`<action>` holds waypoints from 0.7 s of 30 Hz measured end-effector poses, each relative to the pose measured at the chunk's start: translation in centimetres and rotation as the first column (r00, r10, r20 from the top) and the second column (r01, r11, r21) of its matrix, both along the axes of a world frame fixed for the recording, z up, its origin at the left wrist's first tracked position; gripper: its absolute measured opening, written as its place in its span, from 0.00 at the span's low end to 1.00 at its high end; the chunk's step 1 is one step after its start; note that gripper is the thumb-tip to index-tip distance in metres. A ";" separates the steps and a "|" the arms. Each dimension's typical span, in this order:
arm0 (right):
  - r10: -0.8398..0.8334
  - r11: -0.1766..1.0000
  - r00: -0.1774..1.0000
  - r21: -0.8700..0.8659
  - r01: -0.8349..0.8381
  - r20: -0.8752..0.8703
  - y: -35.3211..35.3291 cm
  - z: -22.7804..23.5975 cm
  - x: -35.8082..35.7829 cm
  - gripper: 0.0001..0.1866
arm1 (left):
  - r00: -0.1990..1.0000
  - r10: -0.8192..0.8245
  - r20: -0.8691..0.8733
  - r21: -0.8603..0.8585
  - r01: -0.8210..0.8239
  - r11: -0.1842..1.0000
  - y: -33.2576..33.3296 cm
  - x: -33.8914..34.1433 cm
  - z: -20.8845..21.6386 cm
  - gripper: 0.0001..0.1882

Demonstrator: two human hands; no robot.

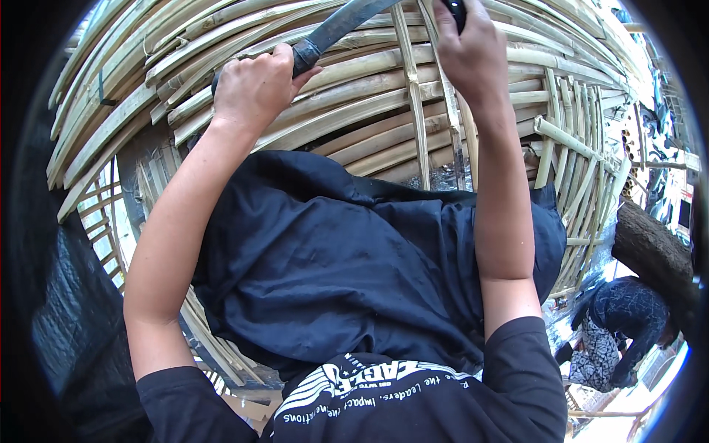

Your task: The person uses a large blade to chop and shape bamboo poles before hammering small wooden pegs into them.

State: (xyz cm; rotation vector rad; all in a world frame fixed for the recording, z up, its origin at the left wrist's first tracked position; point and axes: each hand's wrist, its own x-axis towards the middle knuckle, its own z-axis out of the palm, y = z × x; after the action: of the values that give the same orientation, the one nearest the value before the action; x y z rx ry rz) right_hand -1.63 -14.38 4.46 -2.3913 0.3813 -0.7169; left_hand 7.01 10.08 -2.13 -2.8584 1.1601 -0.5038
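Note:
My left hand (255, 87) is closed round the dark handle of a machete (347, 28). Its grey blade slants up and to the right, and the far end leaves the picture at the top. To the right of the blade, my right hand (476, 55) is closed on a black object (457, 11); it is rounded and partly cut off by the upper edge, so its kind does not show. Beneath both hands lie long split bamboo strips (369, 100), stacked in curved rows. A dark cloth (347, 258) covers my lap.
Upright bamboo slats (415, 96) cross the stacked strips. A bamboo lattice (576, 140) stands at the right. Beyond it are a thick log (650, 240) and another person (624, 325) bending down. Dark plastic sheeting (70, 317) hangs at the lower left.

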 end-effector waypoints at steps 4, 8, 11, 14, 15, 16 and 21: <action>-0.007 0.999 0.850 -0.042 0.035 0.527 0.1 -1.4 1.0 0.13 | 0.999 -0.012 -0.038 -0.016 0.012 1.000 -0.5 -0.4 0.2 0.32; 0.007 0.993 0.981 0.113 0.015 -0.194 -0.7 -3.6 2.3 0.12 | 0.999 0.001 -0.047 0.016 0.000 1.000 -0.3 -0.2 -0.4 0.32; 0.046 0.994 0.959 0.082 -0.072 0.281 1.0 -0.5 0.8 0.09 | 0.999 -0.001 -0.040 -0.005 0.001 1.000 0.3 -0.4 0.0 0.32; -0.001 1.000 0.821 0.024 -0.015 0.571 -0.3 -2.7 1.5 0.10 | 1.000 -0.011 -0.027 -0.018 0.011 1.000 -0.2 -0.5 -0.4 0.32; 0.082 0.988 0.780 -0.154 0.018 0.621 -2.1 -4.6 2.3 0.11 | 0.999 -0.026 -0.028 -0.041 0.025 0.999 -0.9 -0.3 -0.6 0.32; 0.028 0.990 0.996 -0.138 -0.016 0.085 -0.1 -2.6 1.3 0.12 | 1.000 -0.002 -0.017 0.000 0.002 1.000 -0.2 -0.4 -0.7 0.32; 0.007 0.997 0.995 0.076 -0.015 0.101 0.4 0.3 -0.4 0.12 | 1.000 -0.017 -0.001 0.006 0.017 1.000 -0.1 -0.5 -0.7 0.32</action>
State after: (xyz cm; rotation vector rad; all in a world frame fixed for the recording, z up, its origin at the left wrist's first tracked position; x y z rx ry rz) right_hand -2.03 -13.94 4.72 -2.2733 0.3477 -0.7993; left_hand 6.56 9.93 -2.82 -2.8470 1.1848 -0.4985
